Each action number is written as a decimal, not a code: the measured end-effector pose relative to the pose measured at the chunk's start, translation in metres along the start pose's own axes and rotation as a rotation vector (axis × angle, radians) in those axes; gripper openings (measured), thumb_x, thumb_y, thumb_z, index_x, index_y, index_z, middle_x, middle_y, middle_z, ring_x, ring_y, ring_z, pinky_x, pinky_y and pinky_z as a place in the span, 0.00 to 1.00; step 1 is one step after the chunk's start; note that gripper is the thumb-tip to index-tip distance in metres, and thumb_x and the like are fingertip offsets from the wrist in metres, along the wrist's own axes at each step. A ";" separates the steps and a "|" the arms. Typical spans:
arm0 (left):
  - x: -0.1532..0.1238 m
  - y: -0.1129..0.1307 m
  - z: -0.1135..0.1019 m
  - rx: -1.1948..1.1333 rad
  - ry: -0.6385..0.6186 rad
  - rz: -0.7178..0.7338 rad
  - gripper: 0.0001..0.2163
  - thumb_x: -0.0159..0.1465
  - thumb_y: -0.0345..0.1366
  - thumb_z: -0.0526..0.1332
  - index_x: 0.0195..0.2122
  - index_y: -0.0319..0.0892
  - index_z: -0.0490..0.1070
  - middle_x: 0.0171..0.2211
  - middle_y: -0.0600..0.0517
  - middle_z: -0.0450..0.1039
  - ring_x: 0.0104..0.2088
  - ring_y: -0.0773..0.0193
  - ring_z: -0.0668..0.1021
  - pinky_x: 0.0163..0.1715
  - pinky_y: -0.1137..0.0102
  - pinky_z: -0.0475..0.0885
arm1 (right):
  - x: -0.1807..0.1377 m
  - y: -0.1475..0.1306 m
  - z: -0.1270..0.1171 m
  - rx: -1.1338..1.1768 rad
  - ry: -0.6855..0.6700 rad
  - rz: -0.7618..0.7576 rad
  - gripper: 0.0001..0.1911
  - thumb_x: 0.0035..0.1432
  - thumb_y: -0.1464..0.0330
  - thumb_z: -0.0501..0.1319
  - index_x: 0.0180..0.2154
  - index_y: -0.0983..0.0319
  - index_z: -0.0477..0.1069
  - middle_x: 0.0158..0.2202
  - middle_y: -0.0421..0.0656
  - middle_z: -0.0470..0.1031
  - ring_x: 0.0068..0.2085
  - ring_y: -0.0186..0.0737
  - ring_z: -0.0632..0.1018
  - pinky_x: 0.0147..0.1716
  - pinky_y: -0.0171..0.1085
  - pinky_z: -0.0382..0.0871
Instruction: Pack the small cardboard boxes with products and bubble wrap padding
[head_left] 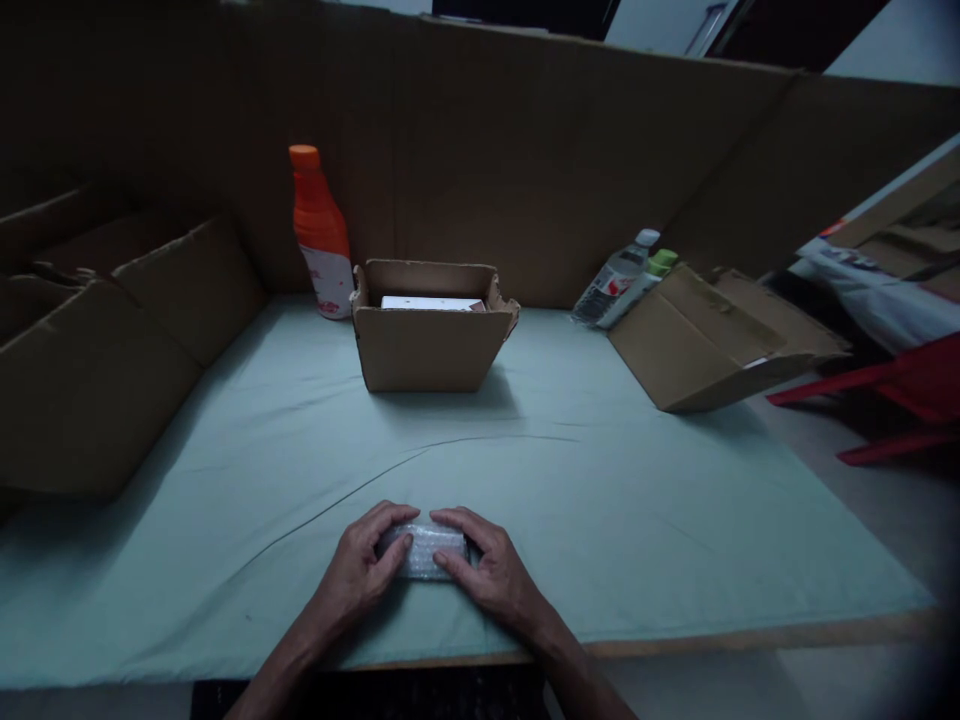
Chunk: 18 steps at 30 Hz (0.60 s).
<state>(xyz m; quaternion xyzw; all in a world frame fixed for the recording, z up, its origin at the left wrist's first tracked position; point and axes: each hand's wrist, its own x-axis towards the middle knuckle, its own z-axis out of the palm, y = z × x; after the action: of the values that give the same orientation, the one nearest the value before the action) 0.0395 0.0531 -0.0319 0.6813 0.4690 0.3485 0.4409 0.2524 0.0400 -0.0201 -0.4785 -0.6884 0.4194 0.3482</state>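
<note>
steadying the bubble-wrapped packet [427,553] is the work in hand: it sits between your hands near the front edge of the cloth-covered surface [637,530], in front of the open carton [424,350]; whether it rests on the cloth or hangs just above, you can't tell from here. the wrap looks slick and soft, so press evenly from both ends; squeezing hard would likely crush the bubbles or skew it. keep the thumbs light and matched, the long side level. pose: your left hand [364,556] caps the left end, your right hand [491,565] the right, palms facing inward, forearms running in from the near edge and converging. each grip pinches the packet, thumb laid over the top near side, index finger curved round the far side, the two index tips close but apart. other fingers mostly hidden.
</note>
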 end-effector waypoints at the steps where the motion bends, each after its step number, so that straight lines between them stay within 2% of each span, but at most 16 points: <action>1: 0.000 0.000 0.000 0.000 0.006 0.001 0.12 0.65 0.35 0.57 0.47 0.42 0.75 0.40 0.48 0.78 0.41 0.60 0.79 0.42 0.67 0.73 | 0.000 0.000 0.000 -0.002 0.000 0.002 0.18 0.58 0.69 0.65 0.52 0.60 0.75 0.47 0.46 0.80 0.47 0.43 0.79 0.49 0.39 0.72; 18: -0.003 0.000 0.003 -0.012 0.121 -0.017 0.12 0.65 0.36 0.58 0.47 0.42 0.76 0.41 0.47 0.79 0.42 0.61 0.80 0.44 0.68 0.75 | -0.001 0.004 0.000 0.013 -0.001 -0.013 0.20 0.58 0.68 0.65 0.53 0.60 0.73 0.49 0.47 0.79 0.49 0.43 0.78 0.52 0.41 0.71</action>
<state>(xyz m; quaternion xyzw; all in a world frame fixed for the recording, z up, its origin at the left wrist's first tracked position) 0.0413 0.0499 -0.0333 0.6522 0.4984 0.3884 0.4188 0.2539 0.0394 -0.0237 -0.4713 -0.6890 0.4218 0.3539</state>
